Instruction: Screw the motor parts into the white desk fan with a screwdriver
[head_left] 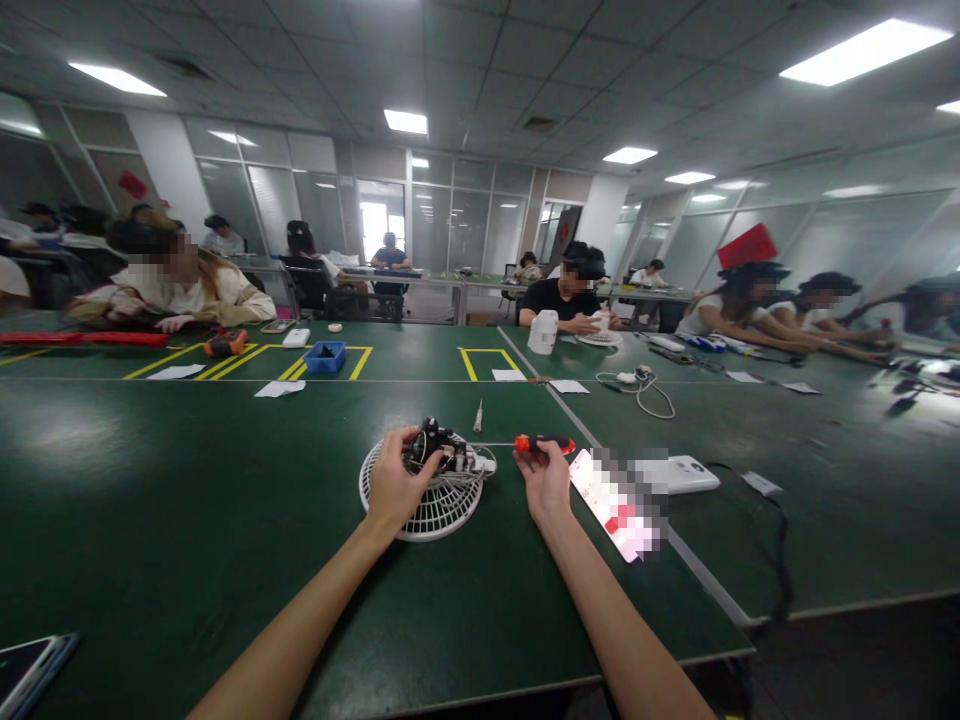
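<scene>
On the green table lies a round white fan grille [442,515] with a black fan motor [430,440] and its wires on top. My left hand [397,480] is closed around the motor, thumb on the near side and fingers behind it. My right hand [546,478] grips a screwdriver [553,446] with a red and black handle. Its thin shaft points left and reaches toward the white part [480,464] beside the motor; whether the tip touches anything I cannot tell. Just beyond the grille lies a small, slim tool [478,416].
A lit phone [611,510] lies right of my right hand, near a white device [686,474] with a black cable. Farther back are a blue bin [325,358], a coiled cable [652,390] and paper slips [280,388]. Across the table a person [566,295] handles white parts.
</scene>
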